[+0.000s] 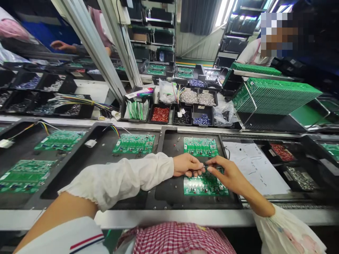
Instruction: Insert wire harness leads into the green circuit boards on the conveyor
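My left hand (187,164) and my right hand (227,173) meet over a green circuit board (205,185) lying in a black carrier tray (169,192). Both hands are closed in a pinch on a small thin part held between their fingertips, too small to name. A second green circuit board (200,146) lies in the same tray just beyond my hands. My left arm wears a white sleeve.
Black bins hold red parts (160,114), blue parts (202,119) and silver parts (189,96). More carrier trays with boards (134,143) sit to the left. A white paper sheet (251,165) lies to the right. Green boards stand stacked in a rack (272,96). Other people work beyond.
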Available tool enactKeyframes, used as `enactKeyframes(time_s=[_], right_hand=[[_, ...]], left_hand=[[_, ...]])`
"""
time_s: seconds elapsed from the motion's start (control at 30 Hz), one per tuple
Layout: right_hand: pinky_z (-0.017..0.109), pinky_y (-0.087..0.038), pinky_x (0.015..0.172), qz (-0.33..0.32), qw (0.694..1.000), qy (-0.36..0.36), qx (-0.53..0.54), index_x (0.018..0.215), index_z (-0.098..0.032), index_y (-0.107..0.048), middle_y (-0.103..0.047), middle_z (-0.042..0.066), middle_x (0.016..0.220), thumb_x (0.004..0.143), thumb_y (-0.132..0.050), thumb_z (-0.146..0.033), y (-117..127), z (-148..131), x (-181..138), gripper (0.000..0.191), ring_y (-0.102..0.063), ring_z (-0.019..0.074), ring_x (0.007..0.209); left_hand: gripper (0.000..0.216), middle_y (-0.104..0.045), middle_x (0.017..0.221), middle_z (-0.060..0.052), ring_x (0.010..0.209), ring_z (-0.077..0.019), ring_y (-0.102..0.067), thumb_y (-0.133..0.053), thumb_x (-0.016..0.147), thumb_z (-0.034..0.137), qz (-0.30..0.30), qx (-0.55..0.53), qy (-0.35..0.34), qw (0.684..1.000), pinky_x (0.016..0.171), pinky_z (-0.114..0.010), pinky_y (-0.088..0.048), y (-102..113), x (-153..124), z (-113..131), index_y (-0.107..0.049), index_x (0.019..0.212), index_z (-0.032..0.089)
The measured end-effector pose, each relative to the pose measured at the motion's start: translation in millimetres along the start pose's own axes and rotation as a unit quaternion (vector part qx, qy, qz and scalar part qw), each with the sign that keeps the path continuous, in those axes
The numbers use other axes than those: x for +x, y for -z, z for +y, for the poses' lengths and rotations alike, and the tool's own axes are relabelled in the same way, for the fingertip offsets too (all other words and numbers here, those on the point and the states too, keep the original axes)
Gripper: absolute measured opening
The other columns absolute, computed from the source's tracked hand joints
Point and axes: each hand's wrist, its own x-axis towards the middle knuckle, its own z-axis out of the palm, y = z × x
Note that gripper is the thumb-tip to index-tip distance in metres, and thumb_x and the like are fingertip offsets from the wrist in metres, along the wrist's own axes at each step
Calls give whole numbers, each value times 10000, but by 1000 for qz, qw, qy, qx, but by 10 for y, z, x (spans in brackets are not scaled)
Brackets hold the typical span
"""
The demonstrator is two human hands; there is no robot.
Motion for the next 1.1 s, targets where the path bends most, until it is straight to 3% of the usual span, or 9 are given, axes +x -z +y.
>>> enactKeyframes(time_s=[0.1,0.23,0.4,0.53,0.73,0.83,0.93,1.03,1.1], right_hand=[[294,-409,695,7,1000,14,7,831,-202,-576,-619,20,777,827,-467,-350,-28,-43,1,183,-546,147,732],[353,-338,784,61,987,44,-142,792,-207,-588,-621,29,771,821,-480,-304,51,142,-117,148,-514,176,791],[388,-228,885,55,966,43,-250,798,-206,-584,-624,23,831,819,-452,-187,2,395,-266,135,-467,191,911],[380,-208,900,64,957,47,-278,789,-198,-583,-623,19,818,822,-446,-178,-88,427,-276,142,-461,189,923],[385,-184,944,61,945,56,-318,778,-179,-594,-619,30,804,812,-460,-171,-106,403,-295,138,-464,197,933],[394,-205,933,64,948,47,-309,868,-183,-600,-625,36,855,807,-472,-173,-77,319,-311,142,-470,200,942],[372,-267,879,70,970,49,-227,944,-209,-586,-622,35,898,810,-500,-268,-31,164,-285,169,-488,188,926],[358,-293,846,63,983,76,-153,854,-226,-595,-624,26,857,813,-495,-338,-2,56,-234,156,-508,177,884],[375,-278,854,70,982,74,-160,804,-225,-596,-625,26,832,821,-480,-324,6,68,-221,154,-510,182,875]], left_hand=[[269,-529,531,-13,405,-24,-411,-669,650,319,3,1,1,1000,353,-171,-190,-38,-10,-17,-600,638,59],[118,-523,549,-8,418,-27,-421,-584,734,168,61,-7,16,998,385,-180,-236,-133,-65,-24,-601,715,53],[114,-571,563,-33,403,-34,-427,-538,768,159,55,9,10,998,367,-181,-203,-246,-68,-52,-549,696,71],[234,-614,631,-82,502,-76,-532,-653,674,251,53,7,-12,999,360,-168,-204,-265,-3,-92,-515,597,78],[261,-554,532,-9,405,-21,-418,-739,546,236,53,-6,-37,998,354,-168,-174,-218,14,-131,-624,701,61],[317,-555,550,-14,446,-37,-455,-757,514,255,43,-17,-38,998,367,-170,-189,-207,24,-148,-645,740,63],[284,-556,565,-25,439,-35,-450,-723,570,304,23,-26,-27,999,368,-174,-191,-214,43,-161,-637,684,58],[195,-549,542,-28,415,-24,-436,-659,668,235,11,-29,-18,999,389,-173,-239,-230,41,-155,-613,637,49],[106,-563,540,-44,450,-47,-491,-599,719,133,38,-27,-17,999,418,-175,-283,-239,19,-136,-599,659,45]])
